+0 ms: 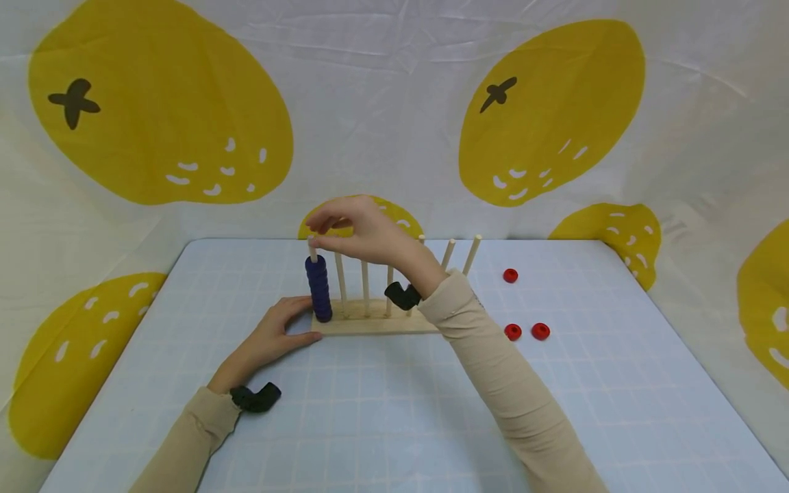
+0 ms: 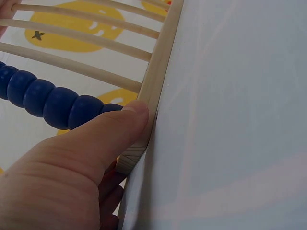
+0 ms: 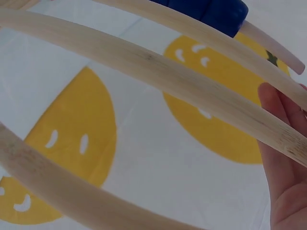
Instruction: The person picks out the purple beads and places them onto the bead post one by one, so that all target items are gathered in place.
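Observation:
A wooden stacking rack has a flat base [image 1: 376, 329] with a row of upright pegs [image 1: 365, 287]. Dark blue beads [image 1: 318, 291] fill most of the leftmost peg, whose bare tip sticks out above them. My left hand [image 1: 274, 334] grips the left end of the base, thumb [image 2: 120, 127] on the front edge and fingers behind, partly hidden. Over the top of the blue-beaded peg is my right hand [image 1: 372, 233], fingers loosely bent and thumb beside the tip. No bead shows between its fingers [image 3: 280, 139]. The other pegs carry no beads where visible; my right forearm covers part of the rack.
On the table to the right lie three red beads: one farther back [image 1: 510, 275] and a pair nearer, a left bead [image 1: 513, 332] and a right bead [image 1: 540, 331]. A white cloth [image 1: 382, 103] printed with yellow fruit hangs behind the pale blue table [image 1: 394, 424].

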`<act>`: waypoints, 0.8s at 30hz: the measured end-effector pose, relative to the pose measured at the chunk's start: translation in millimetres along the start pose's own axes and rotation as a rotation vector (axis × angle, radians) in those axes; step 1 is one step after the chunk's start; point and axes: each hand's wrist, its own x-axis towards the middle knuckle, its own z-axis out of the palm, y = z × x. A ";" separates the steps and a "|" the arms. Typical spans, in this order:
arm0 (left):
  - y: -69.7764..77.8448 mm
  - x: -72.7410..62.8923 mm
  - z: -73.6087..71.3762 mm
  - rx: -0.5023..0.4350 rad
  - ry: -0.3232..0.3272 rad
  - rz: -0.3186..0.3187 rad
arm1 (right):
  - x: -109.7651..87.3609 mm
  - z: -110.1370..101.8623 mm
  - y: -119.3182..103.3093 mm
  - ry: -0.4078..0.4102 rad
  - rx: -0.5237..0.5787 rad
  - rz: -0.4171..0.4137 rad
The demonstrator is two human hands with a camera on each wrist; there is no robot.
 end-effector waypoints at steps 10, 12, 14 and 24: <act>0.5 -0.8 -0.2 0.002 0.000 -0.018 | -4.9 0.2 -0.1 0.182 0.157 -0.061; 1.0 -1.0 -0.4 -0.004 0.001 -0.021 | -6.1 -0.5 -1.4 0.209 0.204 -0.067; 1.0 -1.1 -0.3 -0.004 0.004 -0.018 | -7.9 -1.7 -3.3 0.230 0.235 -0.081; 1.4 -2.1 0.5 -0.001 0.024 0.015 | -22.0 -7.1 -12.9 0.290 0.268 -0.191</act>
